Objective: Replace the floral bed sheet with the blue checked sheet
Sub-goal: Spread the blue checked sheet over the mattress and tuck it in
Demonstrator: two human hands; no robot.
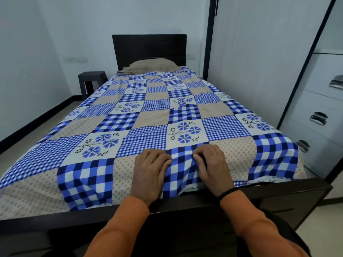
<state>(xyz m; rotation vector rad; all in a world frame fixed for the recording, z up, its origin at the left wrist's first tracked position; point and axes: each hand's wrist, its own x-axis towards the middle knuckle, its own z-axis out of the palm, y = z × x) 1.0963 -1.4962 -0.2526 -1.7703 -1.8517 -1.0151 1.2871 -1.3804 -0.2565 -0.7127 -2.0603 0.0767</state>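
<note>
So we've got the blue checked sheet (148, 115) spread over the whole bed, from the dark headboard (149, 48) down to the footboard (185, 206) right in front of us, where its near edge hangs a bit over the mattress end. It's a patchwork look: blue gingham squares, beige dotted ones and white ones with blue flowers.

Both our hands are on the sheet at the foot end, close together. The left hand (148, 173) lies on the cloth with fingers curled at the tips, bunching fabric. The right hand (209, 167) has its fingers curled in, pinching a fold of the same checked square. Little wrinkles run between the 2 hands. Orange sleeves, and a dark band on the right wrist.

A beige pillow (154, 64) sits at the head end. There's a dark stool (91, 78) left of the bed, and a white drawer unit (323, 108) with metal handles on the right.
</note>
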